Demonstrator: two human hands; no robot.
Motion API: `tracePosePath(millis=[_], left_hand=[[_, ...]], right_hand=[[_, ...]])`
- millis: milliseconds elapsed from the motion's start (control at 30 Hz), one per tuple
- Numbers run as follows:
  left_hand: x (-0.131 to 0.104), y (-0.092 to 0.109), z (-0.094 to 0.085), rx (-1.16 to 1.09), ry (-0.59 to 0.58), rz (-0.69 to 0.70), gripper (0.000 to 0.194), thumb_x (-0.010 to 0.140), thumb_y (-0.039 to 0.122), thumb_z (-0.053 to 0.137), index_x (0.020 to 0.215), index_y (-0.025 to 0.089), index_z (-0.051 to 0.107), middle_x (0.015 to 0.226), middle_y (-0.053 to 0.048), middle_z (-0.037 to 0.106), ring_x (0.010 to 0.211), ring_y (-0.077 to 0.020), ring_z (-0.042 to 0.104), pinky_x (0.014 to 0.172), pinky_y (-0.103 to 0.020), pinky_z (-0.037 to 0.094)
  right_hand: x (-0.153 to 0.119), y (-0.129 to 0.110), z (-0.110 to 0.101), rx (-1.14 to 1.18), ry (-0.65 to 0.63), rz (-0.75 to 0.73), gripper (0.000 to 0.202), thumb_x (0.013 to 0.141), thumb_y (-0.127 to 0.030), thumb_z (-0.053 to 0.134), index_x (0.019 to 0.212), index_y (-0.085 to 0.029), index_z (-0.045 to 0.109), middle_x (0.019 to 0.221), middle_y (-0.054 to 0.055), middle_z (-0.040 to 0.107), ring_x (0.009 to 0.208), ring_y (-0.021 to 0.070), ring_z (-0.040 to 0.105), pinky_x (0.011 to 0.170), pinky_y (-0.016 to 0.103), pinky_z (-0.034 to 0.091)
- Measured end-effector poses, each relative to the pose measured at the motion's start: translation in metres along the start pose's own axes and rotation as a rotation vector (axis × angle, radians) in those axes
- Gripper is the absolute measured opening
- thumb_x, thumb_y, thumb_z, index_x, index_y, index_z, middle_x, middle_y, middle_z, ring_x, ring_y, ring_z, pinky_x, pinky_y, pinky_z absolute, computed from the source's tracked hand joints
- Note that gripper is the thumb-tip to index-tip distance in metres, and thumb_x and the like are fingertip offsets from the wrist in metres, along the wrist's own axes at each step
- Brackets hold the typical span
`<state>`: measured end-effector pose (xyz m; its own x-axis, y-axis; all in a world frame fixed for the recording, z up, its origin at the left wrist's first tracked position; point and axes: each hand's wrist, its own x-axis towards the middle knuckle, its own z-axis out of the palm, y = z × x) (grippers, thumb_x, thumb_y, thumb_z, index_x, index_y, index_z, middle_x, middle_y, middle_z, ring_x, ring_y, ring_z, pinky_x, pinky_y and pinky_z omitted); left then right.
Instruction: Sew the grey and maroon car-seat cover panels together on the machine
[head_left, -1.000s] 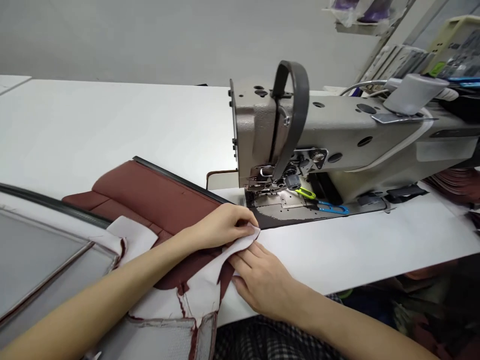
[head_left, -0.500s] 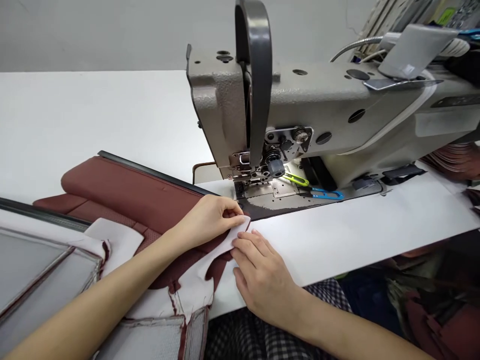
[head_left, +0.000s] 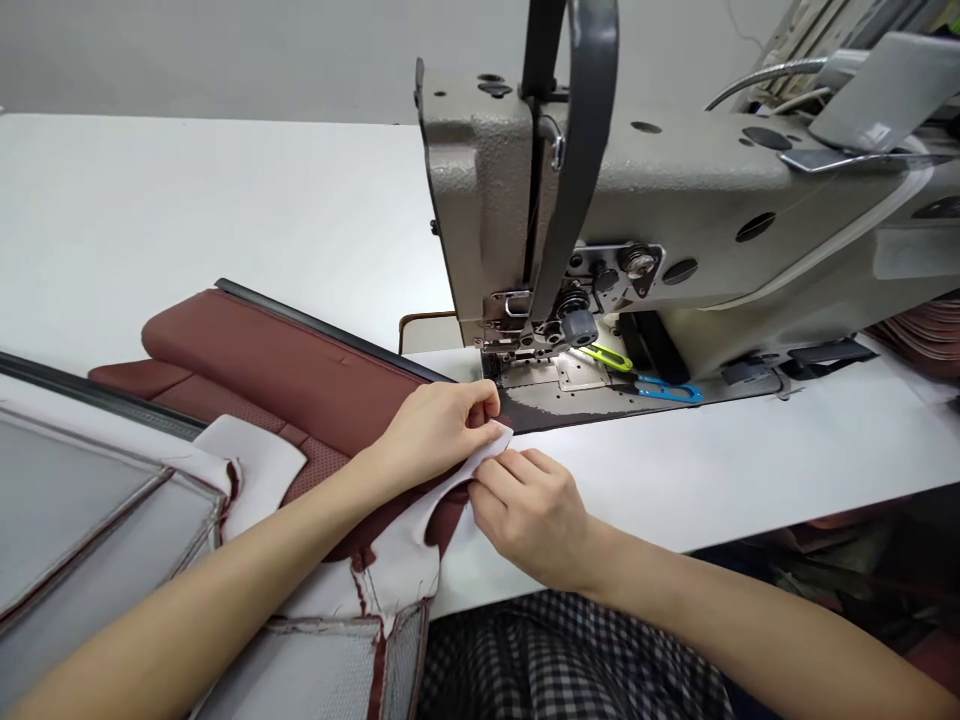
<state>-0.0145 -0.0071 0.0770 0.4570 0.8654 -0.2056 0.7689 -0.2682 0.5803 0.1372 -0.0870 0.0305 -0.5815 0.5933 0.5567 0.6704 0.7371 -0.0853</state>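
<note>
Sewing machine: right end cut off by right edge.
Black loop: top cut off by upper edge.
Needle: too small to distinguish.
Maroon seat cover: left and lower portions cut off; part hidden beneath left forearm.
Right hand: fingertips curled out of sight at cover's edge; grip not determinable.
Maroon stack: cut off by right edge.
Under-table pile: dark, contents indistinct.

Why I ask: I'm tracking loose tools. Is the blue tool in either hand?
No, the blue tool lies by the yellow-green tool, while the left hand and right hand touch the white-backed material.
</note>
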Motion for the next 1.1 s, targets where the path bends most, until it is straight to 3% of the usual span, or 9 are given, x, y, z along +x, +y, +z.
tracePosePath(millis=[233,433,567,767,1100], left_hand=[[0.006,-0.012,-0.001,0.001,0.176,-0.094,0.016,0.085,0.037,0.062,0.080,0.023,0.066,0.075,0.004,0.069,0.068,-0.0143,0.059,0.060,-0.025,0.033],[0.029,-0.017,-0.003,0.066,0.298,-0.191,0.020,0.084,0.039,0.059,0.077,0.021,0.067,0.075,-0.003,0.071,0.070,-0.0200,0.063,0.058,-0.028,0.032],[0.039,-0.014,-0.003,0.086,0.347,-0.232,0.020,0.082,0.031,0.055,0.069,0.020,0.064,0.072,-0.006,0.070,0.068,-0.0226,0.063,0.056,-0.029,0.030],[0.034,-0.006,-0.002,0.079,0.341,-0.249,0.015,0.080,0.028,0.056,0.070,0.019,0.063,0.074,-0.006,0.070,0.071,-0.0237,0.065,0.059,-0.028,0.035],[0.037,-0.006,0.000,0.012,0.389,-0.244,0.013,0.079,0.027,0.056,0.069,0.019,0.060,0.075,-0.006,0.070,0.078,-0.0226,0.066,0.071,-0.028,0.045]], right_hand=[[0.014,0.034,0.007,0.050,-0.057,-0.177,0.029,0.092,-0.004,0.048,0.069,-0.017,0.060,0.077,0.004,0.061,0.077,0.0170,0.053,0.073,0.032,0.044],[0.033,0.068,0.014,0.017,-0.051,-0.217,0.029,0.093,-0.004,0.048,0.070,-0.017,0.060,0.076,0.002,0.062,0.072,0.0146,0.054,0.070,0.030,0.043],[0.032,0.083,0.017,0.034,-0.078,-0.210,0.030,0.094,-0.005,0.047,0.070,-0.017,0.060,0.081,0.002,0.065,0.069,0.0129,0.055,0.065,0.028,0.043],[0.025,0.086,0.015,0.112,-0.106,-0.198,0.029,0.094,-0.004,0.047,0.072,-0.016,0.061,0.092,0.004,0.068,0.078,0.0122,0.062,0.067,0.026,0.045],[0.025,0.084,0.015,0.116,-0.115,-0.168,0.028,0.092,-0.003,0.048,0.068,-0.016,0.056,0.085,0.003,0.064,0.071,0.0105,0.058,0.066,0.025,0.045]])
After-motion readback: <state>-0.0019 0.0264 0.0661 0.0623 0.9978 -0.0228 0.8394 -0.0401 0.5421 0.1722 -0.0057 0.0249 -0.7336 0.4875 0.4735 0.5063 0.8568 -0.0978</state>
